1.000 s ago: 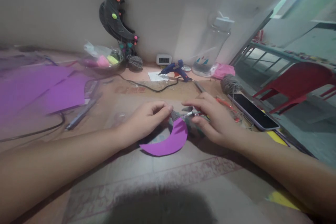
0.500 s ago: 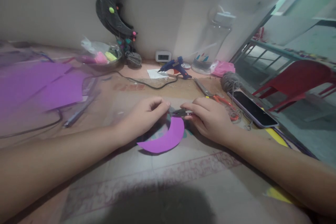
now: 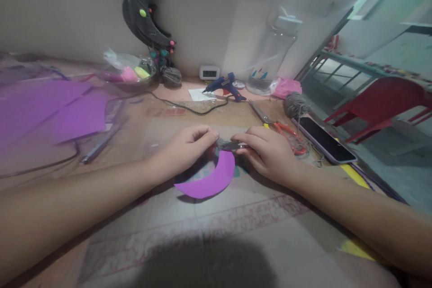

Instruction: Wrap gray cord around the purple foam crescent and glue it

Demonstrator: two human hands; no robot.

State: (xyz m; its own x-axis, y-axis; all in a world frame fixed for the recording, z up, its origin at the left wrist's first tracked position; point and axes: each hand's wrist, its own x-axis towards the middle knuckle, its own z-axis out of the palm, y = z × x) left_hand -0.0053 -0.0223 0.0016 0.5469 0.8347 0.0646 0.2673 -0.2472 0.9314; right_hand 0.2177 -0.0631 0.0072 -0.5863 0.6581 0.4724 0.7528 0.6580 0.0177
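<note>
A purple paper crescent hangs just above the table, its upper end between my two hands and its pointed end toward the left. My left hand is pinched beside that upper end, at a small bit of grey yarn that its fingers partly hide. My right hand is closed around a small metal tool with dark jaws. Those jaws point left and meet the yarn at the crescent's top; my fingers cover the tool's handle, so its exact kind does not show.
Behind my hands lie a blue glue gun with its cable, a small digital clock and orange-handled scissors. A phone and grey yarn ball are at right. Purple sheets cover the left; a clear bottle stands behind.
The crescent has shifted slightly left and tilted a little. Both hands keep nearly the same place and grip.
</note>
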